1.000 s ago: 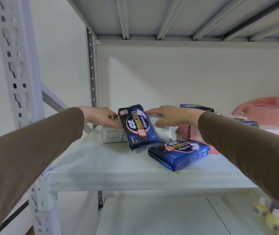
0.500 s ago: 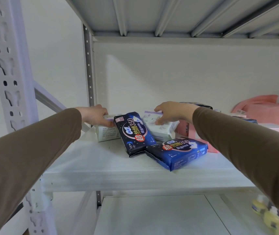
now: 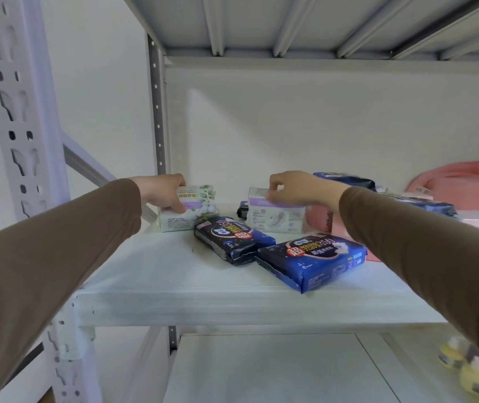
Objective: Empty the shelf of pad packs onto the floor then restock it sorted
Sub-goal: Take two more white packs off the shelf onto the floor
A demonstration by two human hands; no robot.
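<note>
Near the shelf's (image 3: 232,303) back left corner, the left hand (image 3: 164,191) and right hand (image 3: 293,186) each clasp a white pad pack (image 3: 188,212) (image 3: 276,216), apparently mid-emptying; next, lift both clear.

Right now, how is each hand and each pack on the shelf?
left hand: gripping the green-leaf pack
right hand: pinching the purple pack's top
green-leaf pack: upright
purple pack: upright
smaller dark blue pack: lying flat
larger dark blue pack: lying flat
</note>
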